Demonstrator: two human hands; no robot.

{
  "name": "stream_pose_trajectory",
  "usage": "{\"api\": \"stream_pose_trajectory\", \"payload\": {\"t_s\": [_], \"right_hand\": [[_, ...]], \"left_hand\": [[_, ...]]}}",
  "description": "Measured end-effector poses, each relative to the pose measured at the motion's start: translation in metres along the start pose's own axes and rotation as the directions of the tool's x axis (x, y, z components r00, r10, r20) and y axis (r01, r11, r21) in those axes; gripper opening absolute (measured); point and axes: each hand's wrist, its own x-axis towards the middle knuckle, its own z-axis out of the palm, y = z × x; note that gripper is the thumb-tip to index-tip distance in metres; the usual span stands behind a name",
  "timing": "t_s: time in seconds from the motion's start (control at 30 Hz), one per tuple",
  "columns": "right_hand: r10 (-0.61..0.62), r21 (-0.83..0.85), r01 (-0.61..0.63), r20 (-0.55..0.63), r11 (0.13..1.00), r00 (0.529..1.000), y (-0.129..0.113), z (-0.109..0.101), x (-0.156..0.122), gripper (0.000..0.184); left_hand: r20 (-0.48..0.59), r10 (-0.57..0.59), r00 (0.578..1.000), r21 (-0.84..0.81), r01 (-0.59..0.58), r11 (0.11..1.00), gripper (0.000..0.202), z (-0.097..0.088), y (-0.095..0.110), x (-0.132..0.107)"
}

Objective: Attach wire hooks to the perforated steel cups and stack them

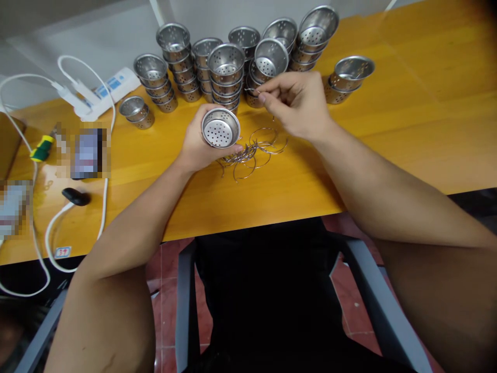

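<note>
A small perforated metal cup (220,128) is in my left hand (198,140), whose fingers wrap round its side with the open top facing me. To the right and a bit higher, my right hand (298,101) pinches a thin wire piece (251,90) between thumb and fingertips, apart from the cup. Part of that wire is hidden by the fingers. A tangled heap of bent metal wires (252,150) lies on the table just below and between my hands.
Several stacks of perforated cups (227,72) stand along the back, with a shorter stack (345,77) at the right. Leftward are a power strip (112,93), white cables, a green-and-yellow handle (42,148), a blurred phone-like object (87,154) and a black object (76,196).
</note>
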Motion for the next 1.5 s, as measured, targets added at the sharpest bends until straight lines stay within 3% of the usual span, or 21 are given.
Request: {"api": "stream_pose_trajectory", "payload": {"t_s": [0.2,0.3,0.4,0.53,0.73,0.93,1.13,1.5], "right_hand": [[0.050,-0.005,-0.050,-0.009,0.999,0.999,-0.007,0.001,0.000,0.069],[0.039,0.029,-0.039,-0.009,0.999,0.999,-0.010,0.002,0.001,0.076],[0.037,0.088,-0.035,-0.016,0.996,0.999,-0.015,0.006,0.001,0.081],[0.040,0.121,-0.041,0.012,0.992,0.999,-0.033,0.015,-0.005,0.075],[0.092,0.055,-0.096,0.077,0.994,0.993,-0.062,0.028,-0.014,0.059],[0.107,0.070,-0.109,0.035,0.992,0.994,-0.052,0.026,-0.010,0.062],[0.100,0.074,-0.101,0.015,0.992,0.995,-0.051,0.023,-0.008,0.058],[0.100,0.055,-0.102,0.036,0.993,0.994,-0.054,0.029,-0.013,0.050]], "left_hand": [[-0.009,0.136,0.991,-0.082,-0.136,0.987,0.113,0.008,-0.002,-0.001],[-0.013,0.202,0.979,-0.032,-0.203,0.979,0.108,0.006,0.004,0.002],[-0.002,0.120,0.993,0.050,-0.120,0.991,0.107,0.001,0.012,0.003],[-0.011,0.019,1.000,0.073,-0.018,0.997,0.108,0.000,0.014,0.002],[-0.011,0.000,1.000,0.023,0.000,1.000,0.122,0.008,0.003,0.000],[0.040,0.042,0.998,0.003,-0.042,0.999,0.117,0.012,0.009,-0.002],[-0.007,0.014,1.000,0.074,-0.014,0.997,0.110,0.007,0.018,0.005],[-0.018,0.014,1.000,-0.018,-0.015,1.000,0.122,0.015,-0.001,-0.001]]}}
